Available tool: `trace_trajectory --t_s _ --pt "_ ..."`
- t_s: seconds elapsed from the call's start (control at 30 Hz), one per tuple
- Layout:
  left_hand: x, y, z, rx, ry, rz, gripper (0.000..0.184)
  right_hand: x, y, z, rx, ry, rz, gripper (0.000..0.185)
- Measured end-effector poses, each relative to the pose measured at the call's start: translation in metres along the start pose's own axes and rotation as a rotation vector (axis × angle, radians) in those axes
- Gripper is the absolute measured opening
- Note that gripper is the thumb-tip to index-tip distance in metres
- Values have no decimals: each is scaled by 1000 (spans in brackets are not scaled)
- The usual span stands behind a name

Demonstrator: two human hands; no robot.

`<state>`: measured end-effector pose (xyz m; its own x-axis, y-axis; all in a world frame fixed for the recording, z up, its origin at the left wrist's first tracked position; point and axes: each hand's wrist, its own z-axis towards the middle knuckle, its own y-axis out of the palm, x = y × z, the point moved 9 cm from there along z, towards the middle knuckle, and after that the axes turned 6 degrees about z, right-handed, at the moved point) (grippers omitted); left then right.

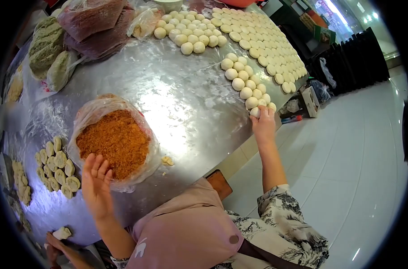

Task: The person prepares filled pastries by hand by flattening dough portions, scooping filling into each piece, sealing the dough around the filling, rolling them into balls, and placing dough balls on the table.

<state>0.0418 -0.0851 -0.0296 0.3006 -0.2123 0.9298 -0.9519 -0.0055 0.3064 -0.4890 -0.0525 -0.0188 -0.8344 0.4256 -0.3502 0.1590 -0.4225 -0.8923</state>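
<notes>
The steel table [190, 98] fills the middle of my view. At 1 o'clock on it lie rows of flattened rounds [257, 45]. At 9 o'clock sits an open plastic bag [88, 114] of orange-brown filling [114, 141]. A block of dough balls [198, 32] lies at 12 o'clock, and a narrower strip of balls [246, 93] reaches from 1 towards 3, just beside the rounds. Beyond the bag, between 8 and 9, is a cluster of pale discs [60, 159]. My left hand [96, 190], at 8 o'clock, is open, fingers loosely spread, by the bag's near edge; whether it touches the filling I cannot tell. My right hand [264, 122], at 3, has thumb and fingers closed on the end ball [254, 112] of the strip. Some crumbs [168, 160] lie just beside the bag, at 8.
</notes>
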Motion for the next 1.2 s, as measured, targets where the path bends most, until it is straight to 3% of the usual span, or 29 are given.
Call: trace_trajectory --t_s 0.07,0.17,0.3,0.33,0.37,0.4,0.43,0.47,0.53,0.7,0.73,0.83,0.97,1.07,1.2 --pt "5 -15 -3 9 11 -23 53 0 7 -1 33 -31 -2 44" --pt "19 -46 -13 217 135 -11 51 2 8 0 -42 -44 6 54" --pt "30 -137 -39 734 217 166 45 -21 -9 -8 36 -145 -60 70" --pt "26 -167 -51 874 226 302 40 -29 -10 -10 46 -200 -14 74" --pt "18 -197 -60 941 182 472 38 -45 -13 -12 23 -141 36 66" --pt "9 -231 -73 1050 298 834 42 -65 -6 -15 -67 -121 122 59" --pt "22 -216 -79 1113 37 1129 47 -85 2 -19 -156 -94 205 51" --pt "18 -211 -80 1114 24 1498 54 -109 15 -26 -280 -111 297 48" --pt "1 -217 -79 1074 -221 1348 61 -214 32 -56 -478 -303 492 43" --pt "11 -185 -73 1084 -93 1211 50 -322 45 -121 -917 -609 392 45" --pt "16 -187 -75 1163 -71 1038 42 -336 46 -128 -928 -687 362 49" --pt "21 -197 -69 1181 -85 978 39 -353 57 -133 -867 -779 203 56" --pt "21 -201 -65 1139 -50 930 36 -368 86 -153 -958 -821 68 62" --pt "-7 -221 -72 1165 86 406 28 -390 109 -165 -984 -823 193 63" --pt "23 -164 -65 749 210 -320 35 -411 115 -177 -959 -919 308 53"
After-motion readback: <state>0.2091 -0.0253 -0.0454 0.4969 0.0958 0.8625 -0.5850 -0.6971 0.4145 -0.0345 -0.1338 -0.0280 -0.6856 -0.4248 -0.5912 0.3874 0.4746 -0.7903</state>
